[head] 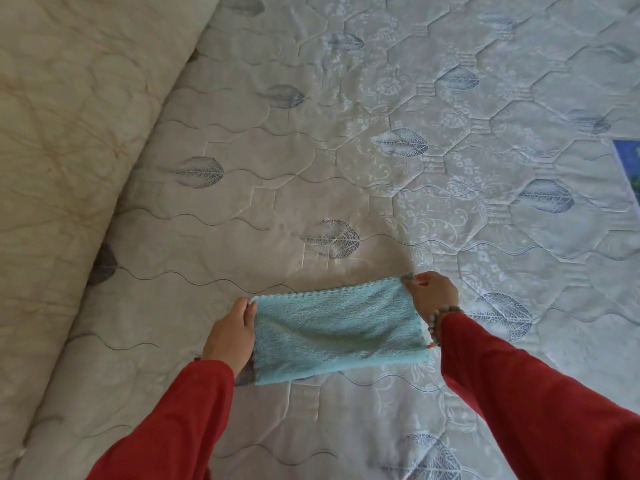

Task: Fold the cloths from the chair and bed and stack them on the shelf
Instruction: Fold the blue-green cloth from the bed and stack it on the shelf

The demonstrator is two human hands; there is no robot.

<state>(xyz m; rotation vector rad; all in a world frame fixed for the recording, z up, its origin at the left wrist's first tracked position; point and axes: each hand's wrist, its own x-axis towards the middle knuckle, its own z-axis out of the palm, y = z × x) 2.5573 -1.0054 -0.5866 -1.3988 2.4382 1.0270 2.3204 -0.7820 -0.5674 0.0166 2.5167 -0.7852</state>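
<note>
A light blue terry cloth [337,329] hangs stretched between my two hands just above the quilted mattress [346,150]. My left hand [232,336] pinches its top left corner. At the top right corner my right hand [431,294] pinches the cloth too; a bead bracelet sits on that wrist. The cloth looks folded in half, with its scalloped edge along the top. Both arms wear red sleeves.
The mattress, printed with grey leaves, fills most of the view. A rolled beige quilt [62,150] lies along the left side. A blue-edged label or sheet [628,168] shows at the right edge.
</note>
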